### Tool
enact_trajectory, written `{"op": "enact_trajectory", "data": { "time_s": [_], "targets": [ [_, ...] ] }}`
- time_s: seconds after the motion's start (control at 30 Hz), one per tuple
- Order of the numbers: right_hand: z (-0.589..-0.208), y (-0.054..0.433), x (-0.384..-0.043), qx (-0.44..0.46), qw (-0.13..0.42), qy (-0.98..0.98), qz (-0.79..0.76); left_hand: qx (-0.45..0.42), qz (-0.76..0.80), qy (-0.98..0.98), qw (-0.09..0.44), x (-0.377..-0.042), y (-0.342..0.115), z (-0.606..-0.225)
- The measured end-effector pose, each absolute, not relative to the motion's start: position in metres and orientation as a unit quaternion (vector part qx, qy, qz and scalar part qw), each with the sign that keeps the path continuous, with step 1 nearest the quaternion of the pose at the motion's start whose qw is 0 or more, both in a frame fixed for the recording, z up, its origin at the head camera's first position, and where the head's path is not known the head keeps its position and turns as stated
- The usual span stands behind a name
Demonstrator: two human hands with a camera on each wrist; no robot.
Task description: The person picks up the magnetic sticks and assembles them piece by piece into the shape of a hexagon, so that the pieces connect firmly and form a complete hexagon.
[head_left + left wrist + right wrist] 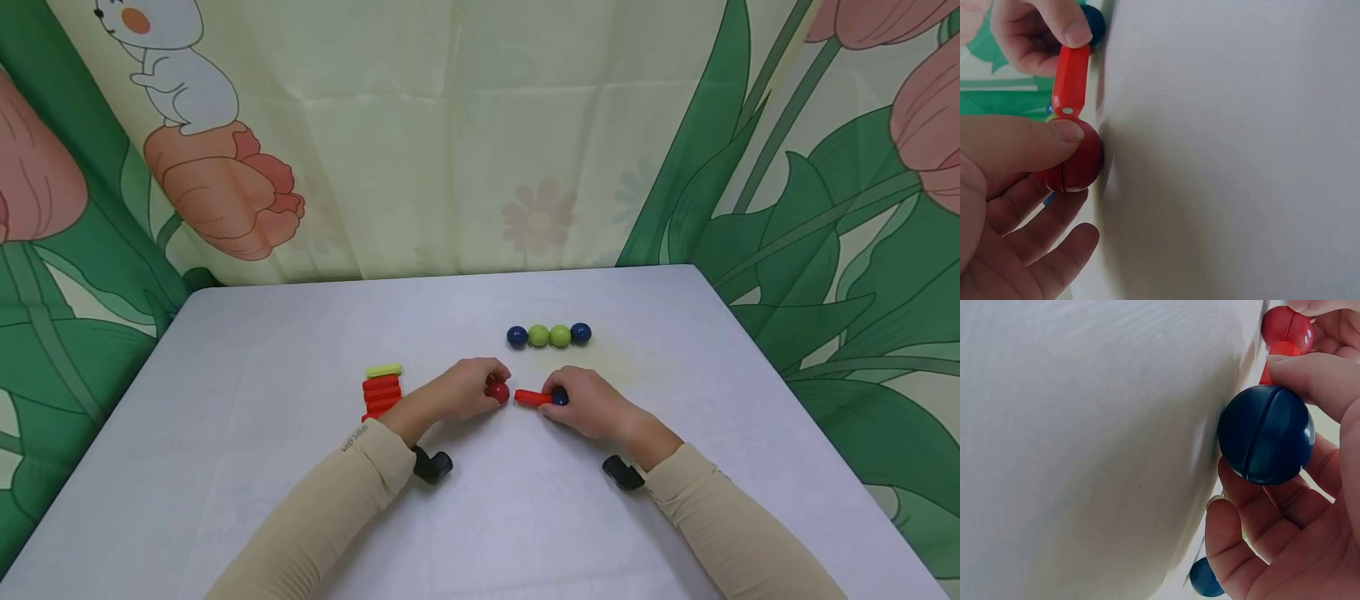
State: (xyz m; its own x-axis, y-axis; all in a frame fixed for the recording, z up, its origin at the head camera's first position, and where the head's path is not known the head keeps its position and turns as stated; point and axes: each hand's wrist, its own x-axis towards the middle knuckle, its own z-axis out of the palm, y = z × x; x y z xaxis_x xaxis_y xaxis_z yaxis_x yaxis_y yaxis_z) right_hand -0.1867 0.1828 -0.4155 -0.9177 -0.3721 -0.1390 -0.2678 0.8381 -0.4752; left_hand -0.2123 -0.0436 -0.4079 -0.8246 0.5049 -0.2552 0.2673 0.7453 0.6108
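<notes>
My left hand [467,392] pinches a red ball [1088,159] between thumb and fingers, low over the white tabletop. Facing it, my right hand [592,407] holds a red stick [529,398], its thumb pressed on the stick close to a dark blue ball [1266,434] at the near end. A small pale hole shows in the stick's other end, which points at the red ball. From the head view a small gap separates stick and red ball; in the left wrist view they overlap, so contact there is unclear.
Beyond my hands, two green balls [549,336] sit in a row between two dark blue balls [517,337]. Several red sticks [382,393] lie stacked side by side left of my left wrist, partly hidden by it, with a yellow-green stick [384,370] behind them. A printed curtain hangs behind the table [300,333].
</notes>
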Motion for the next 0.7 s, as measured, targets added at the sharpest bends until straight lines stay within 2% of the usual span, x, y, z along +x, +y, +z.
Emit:
{"op": "enact_trajectory", "data": {
  "time_s": [0.7],
  "targets": [
    [-0.4146,0.1818,-0.1869,-0.180,0.107,0.950,-0.233,0.226,0.299,0.907,0.190,-0.2090,-0.0381,-0.4099]
  ]
}}
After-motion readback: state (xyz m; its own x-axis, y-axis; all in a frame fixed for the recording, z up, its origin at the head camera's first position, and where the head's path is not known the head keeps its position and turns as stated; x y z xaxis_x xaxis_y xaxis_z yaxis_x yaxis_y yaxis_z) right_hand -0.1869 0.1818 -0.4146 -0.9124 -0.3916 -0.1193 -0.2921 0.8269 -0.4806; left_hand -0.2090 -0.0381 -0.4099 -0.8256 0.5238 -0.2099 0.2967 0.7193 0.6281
